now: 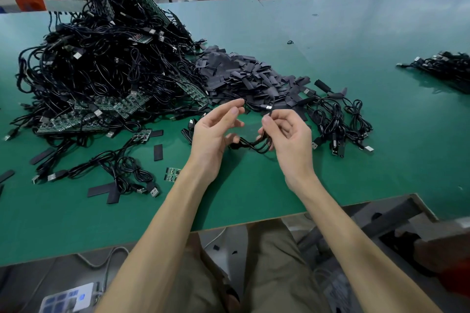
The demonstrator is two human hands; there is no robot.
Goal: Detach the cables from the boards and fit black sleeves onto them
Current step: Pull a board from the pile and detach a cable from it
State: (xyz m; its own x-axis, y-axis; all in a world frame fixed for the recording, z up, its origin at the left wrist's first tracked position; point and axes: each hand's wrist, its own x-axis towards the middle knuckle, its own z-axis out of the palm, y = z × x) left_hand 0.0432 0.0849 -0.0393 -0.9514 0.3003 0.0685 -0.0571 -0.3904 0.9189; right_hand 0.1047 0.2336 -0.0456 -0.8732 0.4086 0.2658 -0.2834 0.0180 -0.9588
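Right grip [287,134] pinches the black cable [254,146] by its end, palm turned inward, mid-frame above the table [356,33]. Left grip [216,132] is half open, thumb and forefinger apart. Whether its lower fingers hold the loop, can't tell. Upper left, boards [71,123] mostly buried under the cable heap [101,63]; sleeves [236,71] piled centre.

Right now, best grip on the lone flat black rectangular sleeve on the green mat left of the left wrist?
Probably pinch the flat black rectangular sleeve across its near short end, coming from the near side. It lies flat, long axis pointing away, bare green mat around that end; a small green board sits beyond the far end.
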